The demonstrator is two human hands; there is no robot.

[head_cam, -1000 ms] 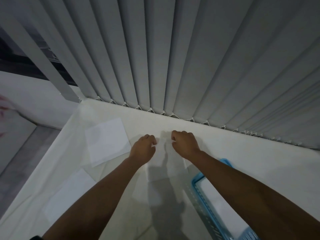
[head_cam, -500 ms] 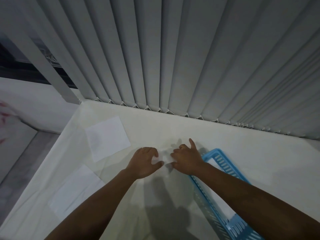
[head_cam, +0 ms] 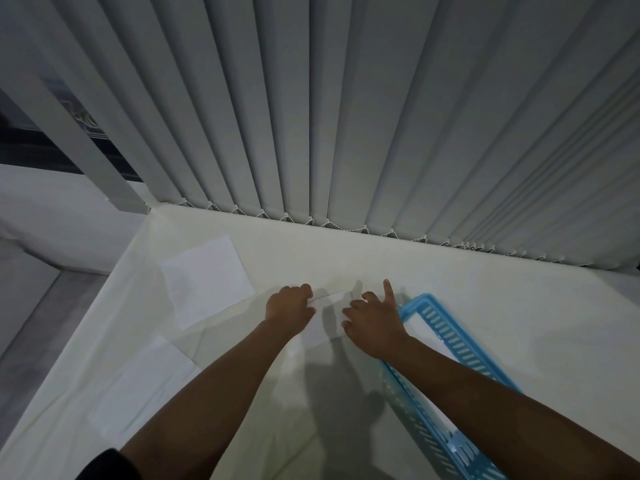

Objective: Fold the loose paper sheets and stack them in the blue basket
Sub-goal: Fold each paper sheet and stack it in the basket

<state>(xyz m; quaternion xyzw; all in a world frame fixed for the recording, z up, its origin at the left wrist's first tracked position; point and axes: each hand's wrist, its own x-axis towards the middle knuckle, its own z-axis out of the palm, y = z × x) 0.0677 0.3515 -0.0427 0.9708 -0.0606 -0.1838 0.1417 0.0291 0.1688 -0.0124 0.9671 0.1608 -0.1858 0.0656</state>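
Note:
A white paper sheet (head_cam: 329, 315) lies folded over on the white cloth between my hands. My left hand (head_cam: 289, 306) pinches its upper left edge with curled fingers. My right hand (head_cam: 374, 320) presses flat on its right side, index finger stretched out. The blue basket (head_cam: 446, 336) stands just right of my right hand, with white paper inside; my right forearm crosses over it. Two loose flat sheets lie to the left: one farther back (head_cam: 207, 278), one nearer (head_cam: 145, 386).
The white cloth-covered table (head_cam: 502, 306) ends at grey vertical blinds (head_cam: 346, 116) along the back. Its left edge drops toward a grey floor (head_cam: 31, 320). A dark window gap shows at the upper left.
Both hands drew the far edge of the sheet toward me, folding it over. The right hand then flattened on it, index finger out. The view shifted, showing more of the basket.

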